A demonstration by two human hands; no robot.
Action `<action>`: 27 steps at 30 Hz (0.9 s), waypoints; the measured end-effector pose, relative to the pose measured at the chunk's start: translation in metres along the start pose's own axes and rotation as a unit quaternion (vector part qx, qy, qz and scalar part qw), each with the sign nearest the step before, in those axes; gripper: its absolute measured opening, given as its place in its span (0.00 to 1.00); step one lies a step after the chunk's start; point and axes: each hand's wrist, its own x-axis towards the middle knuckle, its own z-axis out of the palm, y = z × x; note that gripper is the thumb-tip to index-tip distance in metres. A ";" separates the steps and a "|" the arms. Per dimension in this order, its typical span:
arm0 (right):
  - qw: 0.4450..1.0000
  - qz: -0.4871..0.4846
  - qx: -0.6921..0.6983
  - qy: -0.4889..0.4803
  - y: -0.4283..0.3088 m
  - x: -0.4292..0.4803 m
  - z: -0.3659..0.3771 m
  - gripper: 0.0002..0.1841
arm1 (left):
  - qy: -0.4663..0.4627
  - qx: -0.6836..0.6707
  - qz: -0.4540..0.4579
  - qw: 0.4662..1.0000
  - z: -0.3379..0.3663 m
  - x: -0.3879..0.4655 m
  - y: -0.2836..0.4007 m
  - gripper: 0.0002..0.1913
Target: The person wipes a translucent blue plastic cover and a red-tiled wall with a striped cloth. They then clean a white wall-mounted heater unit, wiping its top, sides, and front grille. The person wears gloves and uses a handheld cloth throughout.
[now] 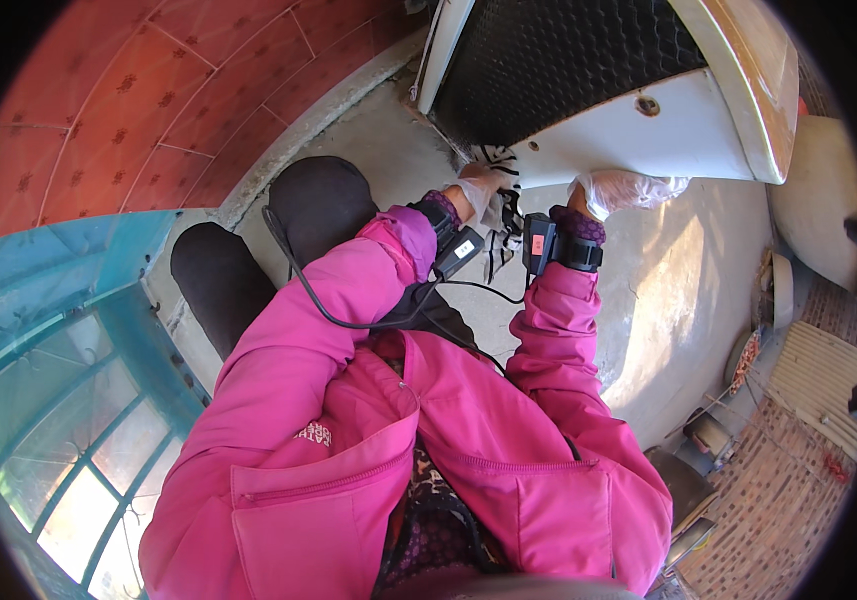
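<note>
My left hand (482,186), in a clear plastic glove, is at the lower left corner of a white cabinet-like appliance (638,142). Its fingers are closed on a black-and-white striped cloth (502,217) that hangs down toward the floor. Beside it, my right hand (616,193), also in a clear plastic glove, is at the lower edge of the white panel; its fingers are hidden by the glove and the edge. A black honeycomb-patterned panel (563,67) adjoins the white one. Both wrists carry strapped black devices joined by cables.
A red tiled wall (113,112) and a teal-framed door (120,337) stand on the left. On the right are a large pale rounded vessel (818,195), a bowl of reddish food pieces (743,360), a dark pot (680,480) and a ribbed board (818,375). Concrete floor (668,300) lies below the appliance.
</note>
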 end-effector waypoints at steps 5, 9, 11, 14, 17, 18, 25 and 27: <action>1.000 -0.006 -0.020 0.000 0.004 -0.004 -0.001 0.32 | 0.122 -0.010 0.105 0.987 -0.067 0.078 -0.013 0.22; 0.999 -0.010 -0.037 -0.001 0.009 -0.007 -0.002 0.31 | 0.228 -0.076 0.306 0.921 -0.107 0.118 -0.019 0.22; 0.999 -0.008 -0.044 -0.004 0.011 -0.008 -0.001 0.31 | 0.230 -0.100 0.249 0.935 -0.120 0.121 -0.015 0.23; 0.998 -0.008 -0.056 -0.005 0.013 -0.010 -0.001 0.30 | 0.211 0.045 0.180 0.960 -0.109 0.118 -0.015 0.23; 0.997 -0.008 -0.070 -0.008 0.015 -0.011 -0.003 0.29 | 0.160 0.132 0.121 0.971 -0.071 0.114 -0.033 0.20; 0.997 -0.009 -0.073 -0.009 0.015 -0.011 -0.003 0.28 | 0.115 0.097 0.065 0.987 -0.058 0.112 -0.043 0.20; 0.996 -0.001 -0.087 -0.015 0.016 -0.014 -0.010 0.26 | -0.014 0.448 0.159 0.879 -0.020 0.089 -0.060 0.16; 0.996 0.006 -0.089 -0.011 0.016 -0.014 -0.009 0.26 | 0.026 0.534 0.236 0.811 -0.035 0.087 -0.048 0.17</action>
